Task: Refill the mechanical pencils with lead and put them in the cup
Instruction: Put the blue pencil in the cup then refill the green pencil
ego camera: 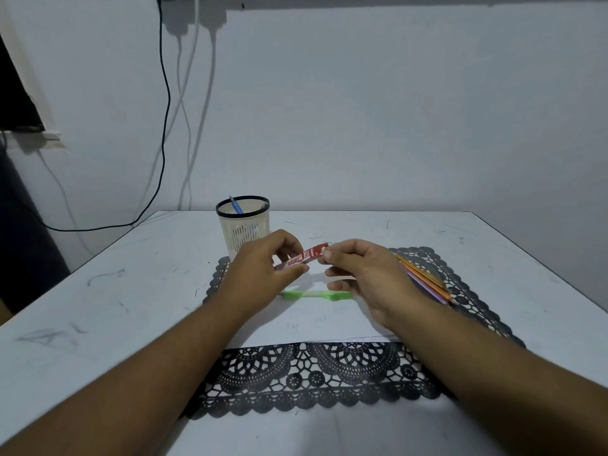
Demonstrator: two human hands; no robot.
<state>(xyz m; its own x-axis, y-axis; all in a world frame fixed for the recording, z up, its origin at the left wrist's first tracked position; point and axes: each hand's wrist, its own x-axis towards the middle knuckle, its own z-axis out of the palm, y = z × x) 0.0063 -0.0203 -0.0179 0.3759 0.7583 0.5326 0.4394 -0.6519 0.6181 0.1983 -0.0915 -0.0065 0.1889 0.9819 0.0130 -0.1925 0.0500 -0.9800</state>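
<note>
My left hand [260,271] holds a red lead case [304,256] between thumb and fingers, above the white sheet. My right hand [365,274] pinches the case's right end with its fingertips. A green mechanical pencil [316,294] lies flat on the white paper sheet [312,320] just below both hands. Several more pencils, orange and purple [424,278], lie in a bunch on the mat behind my right hand, partly hidden by it. The cream cup with a black rim [243,225] stands at the back left of the mat, a blue pencil [236,205] inside it.
A black lace mat [312,380] lies under the white sheet on the white table [98,307]. Cables [164,126] hang down the wall at the back left. Loose lead bits lie on the table beyond the hands.
</note>
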